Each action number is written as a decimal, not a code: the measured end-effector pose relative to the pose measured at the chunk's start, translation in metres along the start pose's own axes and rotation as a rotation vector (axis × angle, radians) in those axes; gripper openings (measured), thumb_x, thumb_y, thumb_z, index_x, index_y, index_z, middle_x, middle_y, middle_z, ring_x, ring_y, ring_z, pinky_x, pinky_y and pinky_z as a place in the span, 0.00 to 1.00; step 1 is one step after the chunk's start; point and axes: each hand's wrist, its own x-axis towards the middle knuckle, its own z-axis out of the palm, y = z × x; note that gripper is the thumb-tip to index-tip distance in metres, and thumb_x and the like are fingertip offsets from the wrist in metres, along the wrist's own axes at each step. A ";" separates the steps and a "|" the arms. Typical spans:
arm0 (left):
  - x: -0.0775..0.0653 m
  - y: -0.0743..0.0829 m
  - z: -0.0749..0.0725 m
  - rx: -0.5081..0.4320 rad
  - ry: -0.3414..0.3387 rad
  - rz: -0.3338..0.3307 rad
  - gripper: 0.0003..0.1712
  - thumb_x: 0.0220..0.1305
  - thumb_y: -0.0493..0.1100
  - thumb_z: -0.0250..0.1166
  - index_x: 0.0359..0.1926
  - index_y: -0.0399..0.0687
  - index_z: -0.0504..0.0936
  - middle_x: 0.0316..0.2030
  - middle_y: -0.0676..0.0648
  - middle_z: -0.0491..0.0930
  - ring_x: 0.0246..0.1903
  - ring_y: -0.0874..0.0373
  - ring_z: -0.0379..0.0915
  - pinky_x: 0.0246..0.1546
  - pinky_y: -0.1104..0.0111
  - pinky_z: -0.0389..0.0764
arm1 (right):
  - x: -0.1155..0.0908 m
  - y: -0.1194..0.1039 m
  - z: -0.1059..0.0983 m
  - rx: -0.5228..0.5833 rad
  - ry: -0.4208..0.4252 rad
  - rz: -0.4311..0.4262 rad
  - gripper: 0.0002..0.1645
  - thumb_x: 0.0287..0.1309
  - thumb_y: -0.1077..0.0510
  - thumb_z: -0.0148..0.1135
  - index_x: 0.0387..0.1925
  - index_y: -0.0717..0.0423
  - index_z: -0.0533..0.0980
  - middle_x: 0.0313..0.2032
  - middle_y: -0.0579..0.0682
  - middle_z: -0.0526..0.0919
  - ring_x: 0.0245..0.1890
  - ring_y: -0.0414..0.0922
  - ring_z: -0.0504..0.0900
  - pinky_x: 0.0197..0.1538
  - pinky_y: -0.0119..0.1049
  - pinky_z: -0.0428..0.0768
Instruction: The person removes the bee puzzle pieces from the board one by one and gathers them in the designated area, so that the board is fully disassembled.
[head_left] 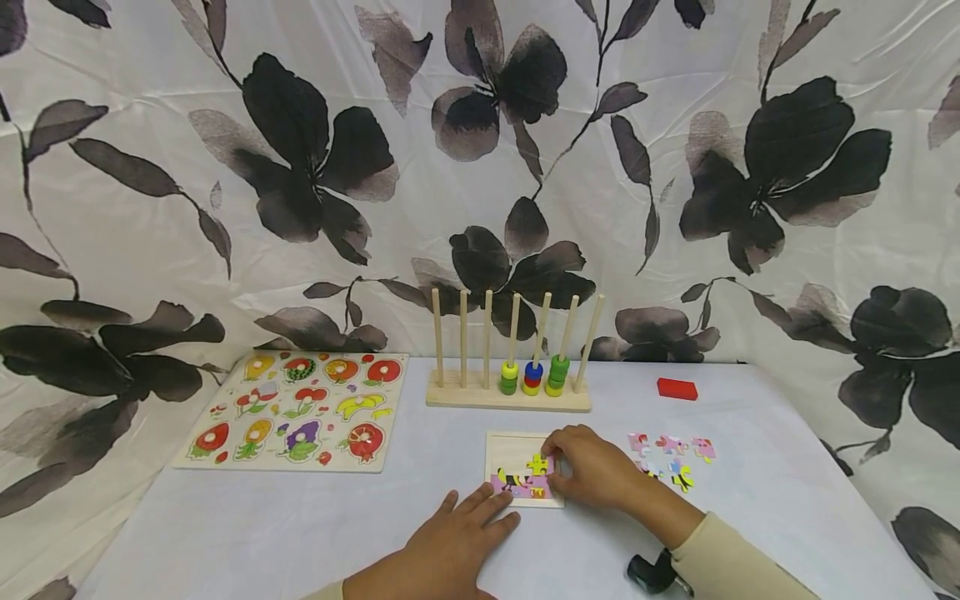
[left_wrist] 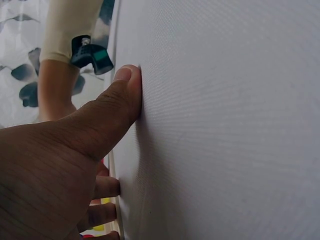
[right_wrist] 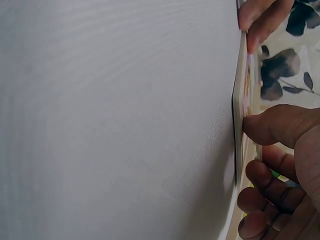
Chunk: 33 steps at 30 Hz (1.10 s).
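Note:
A small wooden jigsaw tray [head_left: 504, 450] lies on the table, its lower part filled with pink, yellow and black puzzle pieces [head_left: 517, 483]. My right hand [head_left: 588, 467] is at the tray's right side, thumb and fingers curled round a pink puzzle piece [head_left: 551, 463] beside the yellow one. From the right wrist view, the thumb [right_wrist: 270, 125] is right at the tray's edge; the fingers partly hide the piece. My left hand [head_left: 461, 542] lies spread, with fingertips at the tray's lower left edge. Its thumb [left_wrist: 125, 90] rests against the white cloth.
Loose puzzle pieces [head_left: 671, 458] lie right of the tray. Behind it stands a wooden peg rack [head_left: 465, 396] with coloured rings on several pegs. A fruit puzzle board [head_left: 281, 458] is at the left, a red block [head_left: 677, 389] at the back right. A black strap-like device [head_left: 651, 573] is by the right sleeve.

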 end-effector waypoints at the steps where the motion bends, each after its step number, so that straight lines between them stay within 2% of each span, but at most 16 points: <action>1: 0.000 0.000 0.000 0.001 -0.003 -0.001 0.56 0.47 0.75 0.73 0.75 0.60 0.69 0.77 0.53 0.60 0.76 0.49 0.53 0.65 0.40 0.66 | -0.001 0.001 0.000 -0.004 0.004 0.005 0.17 0.54 0.54 0.77 0.45 0.48 0.81 0.37 0.38 0.77 0.41 0.39 0.74 0.48 0.43 0.80; 8: 0.001 0.000 0.000 -0.008 -0.018 -0.009 0.55 0.48 0.73 0.74 0.75 0.61 0.69 0.77 0.54 0.59 0.76 0.50 0.53 0.66 0.41 0.66 | -0.007 0.007 -0.005 -0.042 0.015 0.038 0.22 0.52 0.55 0.78 0.49 0.50 0.83 0.37 0.38 0.78 0.42 0.40 0.74 0.49 0.43 0.81; 14: 0.001 0.001 -0.001 -0.010 -0.026 -0.018 0.55 0.48 0.74 0.73 0.75 0.61 0.69 0.77 0.54 0.59 0.76 0.50 0.52 0.66 0.41 0.66 | -0.013 0.014 -0.007 -0.058 0.021 0.047 0.19 0.51 0.56 0.77 0.46 0.50 0.84 0.35 0.38 0.77 0.42 0.40 0.75 0.48 0.43 0.81; 18: 0.001 0.001 0.000 -0.006 -0.017 -0.017 0.55 0.48 0.74 0.74 0.74 0.61 0.70 0.77 0.54 0.59 0.76 0.50 0.53 0.66 0.41 0.66 | -0.017 0.019 -0.008 -0.068 0.027 0.050 0.17 0.51 0.57 0.77 0.45 0.50 0.84 0.35 0.38 0.77 0.41 0.40 0.74 0.47 0.43 0.80; 28: 0.001 0.001 0.001 -0.005 0.022 0.012 0.56 0.47 0.75 0.73 0.74 0.58 0.71 0.76 0.51 0.62 0.76 0.49 0.54 0.64 0.40 0.67 | -0.029 0.032 -0.017 -0.064 0.030 0.125 0.18 0.50 0.56 0.78 0.45 0.47 0.84 0.37 0.36 0.79 0.45 0.41 0.76 0.51 0.44 0.81; 33: 0.000 0.001 0.001 0.001 0.030 0.016 0.56 0.47 0.76 0.73 0.74 0.58 0.71 0.75 0.51 0.62 0.75 0.49 0.54 0.64 0.40 0.68 | -0.038 0.042 -0.022 -0.064 0.055 0.119 0.18 0.51 0.58 0.77 0.45 0.47 0.84 0.37 0.36 0.78 0.45 0.41 0.76 0.52 0.46 0.80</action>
